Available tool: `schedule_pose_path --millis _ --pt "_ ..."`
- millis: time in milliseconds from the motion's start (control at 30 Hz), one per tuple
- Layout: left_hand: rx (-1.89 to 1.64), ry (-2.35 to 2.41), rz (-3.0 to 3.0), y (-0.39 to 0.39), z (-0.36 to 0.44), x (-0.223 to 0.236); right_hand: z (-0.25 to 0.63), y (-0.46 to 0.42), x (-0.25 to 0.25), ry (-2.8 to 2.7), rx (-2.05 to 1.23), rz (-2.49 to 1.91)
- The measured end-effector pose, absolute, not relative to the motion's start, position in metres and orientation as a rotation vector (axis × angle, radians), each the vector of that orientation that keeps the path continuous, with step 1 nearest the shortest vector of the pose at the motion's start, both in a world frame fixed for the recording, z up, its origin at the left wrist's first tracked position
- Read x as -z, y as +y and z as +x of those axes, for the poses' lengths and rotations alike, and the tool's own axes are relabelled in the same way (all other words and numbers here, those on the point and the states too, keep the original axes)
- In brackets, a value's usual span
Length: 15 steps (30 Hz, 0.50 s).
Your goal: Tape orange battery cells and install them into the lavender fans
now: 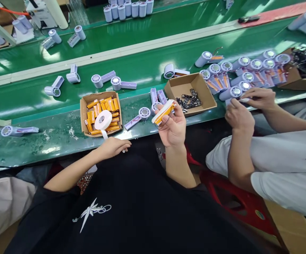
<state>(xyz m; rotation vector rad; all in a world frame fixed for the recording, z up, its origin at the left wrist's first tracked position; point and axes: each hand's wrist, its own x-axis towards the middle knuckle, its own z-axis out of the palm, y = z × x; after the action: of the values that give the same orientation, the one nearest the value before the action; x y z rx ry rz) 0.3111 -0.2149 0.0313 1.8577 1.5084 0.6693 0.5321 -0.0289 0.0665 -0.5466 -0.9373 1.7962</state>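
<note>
My right hand (172, 127) is raised over the bench edge, its fingers closed around an orange battery (163, 114) with a white strip along its upper side. A thin dark wire loops by the thumb. Lower and to the left, my left hand (114, 147) has its fingers pressed together, with a small white end of tape (123, 151) at the fingertips. Just above that hand, a white tape roll (103, 120) lies on several orange batteries in a cardboard box (82, 116), and its loose strip runs down to the hand.
Lilac handheld fan bodies (144, 113) lie along the bench and green conveyor (142, 67). A second cardboard box (178, 86) holds small dark circuit boards. On the right, a co-worker's hands (240, 113) handle a fan body near a dense group of others.
</note>
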Motion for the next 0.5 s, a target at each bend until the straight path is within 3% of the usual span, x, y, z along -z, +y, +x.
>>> schedule_pose_path --millis 100,267,500 --pt "-1.105 1.695 1.313 -0.274 0.325 -0.001 0.550 -0.037 -0.058 -0.952 -1.781 -0.590" --pt "-2.100 1.824 -0.170 -0.351 0.332 0.043 0.562 -0.041 -0.040 -0.954 -1.812 -0.636" --pt "-2.295 1.537 -0.647 -0.351 0.283 0.050 0.540 -0.041 -0.037 -1.062 -1.921 -0.609"
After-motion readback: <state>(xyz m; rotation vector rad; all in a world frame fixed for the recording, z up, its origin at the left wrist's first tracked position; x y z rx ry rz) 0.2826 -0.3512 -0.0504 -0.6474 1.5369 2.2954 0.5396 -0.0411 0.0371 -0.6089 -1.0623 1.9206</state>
